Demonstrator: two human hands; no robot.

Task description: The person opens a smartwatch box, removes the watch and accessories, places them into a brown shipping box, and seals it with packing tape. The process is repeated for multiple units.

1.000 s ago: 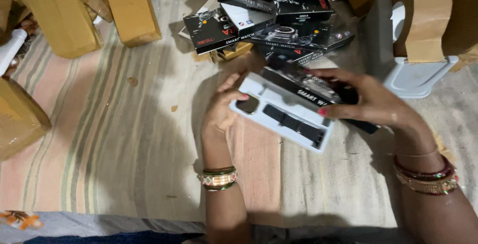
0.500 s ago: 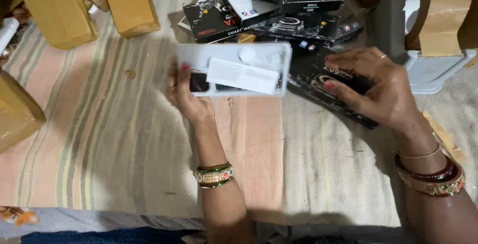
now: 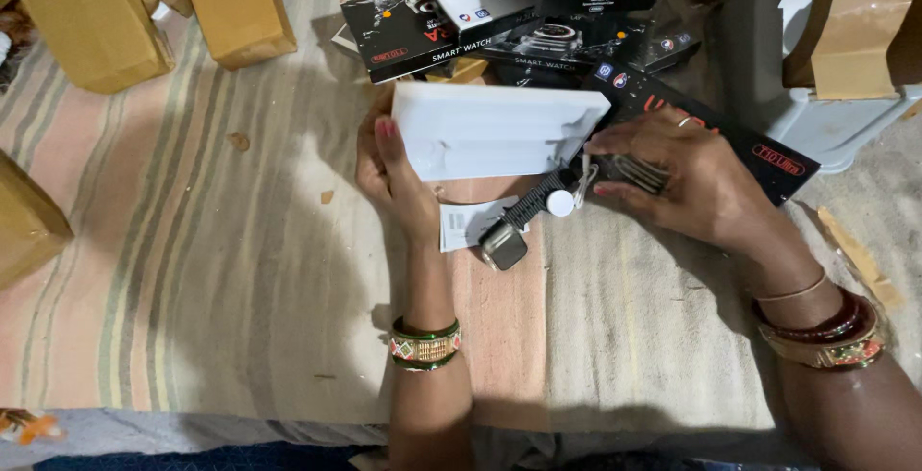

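My left hand [image 3: 392, 175] grips the left end of a white plastic tray [image 3: 495, 130], turned upside down above the striped cloth. Below the tray lie a smartwatch [image 3: 514, 229] with a dark strap, a round white charger puck [image 3: 560, 203] and a small white paper slip [image 3: 468, 222]. My right hand [image 3: 687, 178] rests with fingers spread on a long black box [image 3: 759, 154], its fingertips close to the puck and the tray's right end. Both wrists wear bangles.
A pile of black watch boxes [image 3: 509, 10] sits behind the tray. Tan cardboard cartons [image 3: 235, 0] stand at the upper left, another at the left edge [image 3: 24, 221]. A pale plastic stool [image 3: 826, 120] with a taped carton stands at the upper right.
The white tray has been flipped over by my left hand, and the watch, charger puck and paper slip have dropped onto the cloth. My right hand stays on the black box.
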